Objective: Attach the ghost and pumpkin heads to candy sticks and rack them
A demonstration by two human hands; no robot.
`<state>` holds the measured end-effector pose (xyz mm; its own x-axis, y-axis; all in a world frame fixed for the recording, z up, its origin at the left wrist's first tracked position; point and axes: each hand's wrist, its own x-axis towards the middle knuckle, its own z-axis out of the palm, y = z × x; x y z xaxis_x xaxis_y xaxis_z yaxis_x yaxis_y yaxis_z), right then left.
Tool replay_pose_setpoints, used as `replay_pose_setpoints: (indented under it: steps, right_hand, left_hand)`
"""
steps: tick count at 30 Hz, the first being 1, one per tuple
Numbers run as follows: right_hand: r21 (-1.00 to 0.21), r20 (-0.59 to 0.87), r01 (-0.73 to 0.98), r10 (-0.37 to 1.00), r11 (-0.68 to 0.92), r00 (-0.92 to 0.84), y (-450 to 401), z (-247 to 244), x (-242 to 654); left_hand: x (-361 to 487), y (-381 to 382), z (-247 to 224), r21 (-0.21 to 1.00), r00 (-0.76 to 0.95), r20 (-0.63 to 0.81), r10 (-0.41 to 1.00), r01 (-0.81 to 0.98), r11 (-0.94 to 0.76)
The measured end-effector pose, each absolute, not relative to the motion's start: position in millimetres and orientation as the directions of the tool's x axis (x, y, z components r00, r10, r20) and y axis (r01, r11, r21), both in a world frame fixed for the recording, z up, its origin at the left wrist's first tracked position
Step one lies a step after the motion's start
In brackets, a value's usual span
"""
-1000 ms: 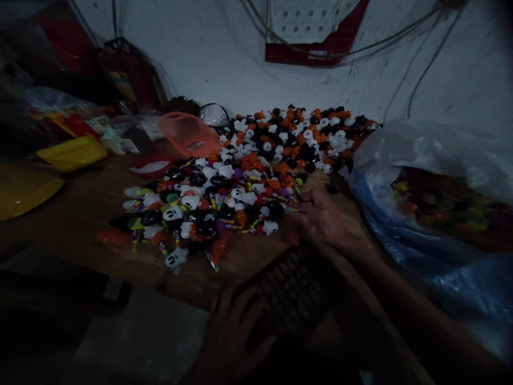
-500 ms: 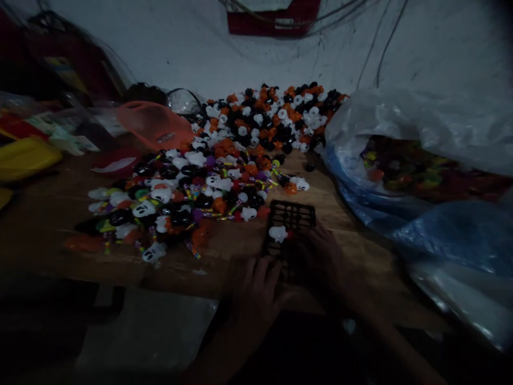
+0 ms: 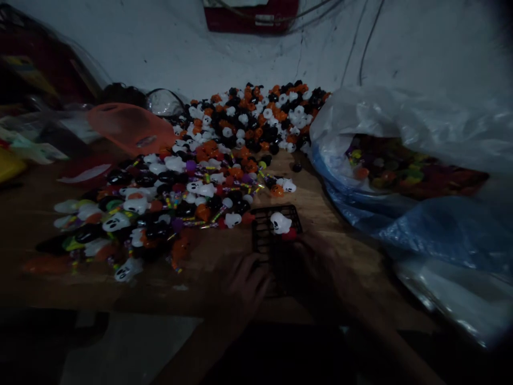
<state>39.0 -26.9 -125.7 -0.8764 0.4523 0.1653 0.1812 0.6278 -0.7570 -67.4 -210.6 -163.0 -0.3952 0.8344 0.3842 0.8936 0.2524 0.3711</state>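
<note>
A black plastic grid tray [image 3: 261, 240] lies on the wooden table near its front edge. Over its upper part is a white ghost figure [image 3: 280, 222] with a red base, upright and next to the fingertips of my right hand [image 3: 320, 259], which are pressed together around something dark and hard to make out. My left hand [image 3: 246, 278] rests at the tray's left side, its fingers spread and nothing visible in it. Left of the tray spreads a pile of ghost, pumpkin and black figures [image 3: 196, 187] with candy-filled tubes.
Farther back, by the wall, is a heap of orange, black and white tops [image 3: 256, 117]. A large plastic bag [image 3: 360, 198] with colourful pieces stands at the right. An orange basket [image 3: 132, 128] lies at the back left.
The view has shifted, so the table's things appear farther left. The white ghost has turned from lying sideways to upright, its face now showing, and sits higher over the tray.
</note>
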Motion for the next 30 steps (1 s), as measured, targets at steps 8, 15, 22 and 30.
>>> replay_pose_setpoints:
  steps: [8, 15, 22, 30]
  right_hand:
    - [-0.986, -0.166, 0.139, 0.401, -0.096, -0.901, -26.3, -122.1, 40.2]
    - [-0.919, -0.184, 0.008, 0.411, -0.395, -0.893, -38.4, -143.1, 32.4]
    - [-0.953, -0.179, 0.006, 0.547, -0.303, -0.818, -67.4, -150.4, 29.9]
    - [-0.934, 0.141, 0.13, 0.68, 0.332, -0.72, -17.9, -144.5, 19.5]
  left_hand:
    - [-118.3, -195.0, -177.8, 0.12, -0.203, 0.491, 0.847, 0.979, 0.164]
    - [-148.4, -191.4, -167.6, 0.158, -0.097, 0.441, 0.892, 0.987, 0.029]
    - [-135.3, -187.5, -154.1, 0.233, -0.396, 0.445, 0.803, 0.917, 0.323]
    - [-81.6, -200.2, -151.2, 0.349, -0.614, 0.413, 0.672, 0.789, 0.507]
